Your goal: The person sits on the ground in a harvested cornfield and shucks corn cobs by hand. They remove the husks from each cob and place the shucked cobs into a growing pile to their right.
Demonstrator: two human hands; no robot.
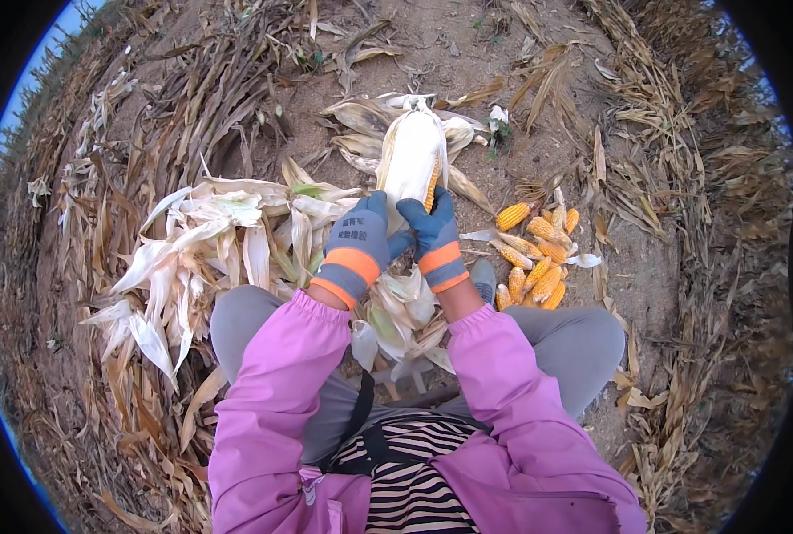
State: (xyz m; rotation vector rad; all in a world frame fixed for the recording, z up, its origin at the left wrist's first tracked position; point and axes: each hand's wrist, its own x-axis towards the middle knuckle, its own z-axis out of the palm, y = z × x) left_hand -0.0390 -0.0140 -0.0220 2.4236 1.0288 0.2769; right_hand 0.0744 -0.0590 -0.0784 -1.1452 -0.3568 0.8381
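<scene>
Between my gloved hands is a corn cob, its tip pointing away from me. Pale husk still wraps most of it, and yellow kernels show along the right side. My left hand, in a grey-blue work glove with an orange cuff, grips the cob's near end from the left. On the right of that same end, my right hand wears a matching glove, its thumb against the husk by the bared kernels. The gloves hide the stalk end.
Several husked yellow cobs lie heaped beside my right knee. Loose husks are piled at left, with more between my legs and beyond the cob. Dry stalks and bare soil surround me.
</scene>
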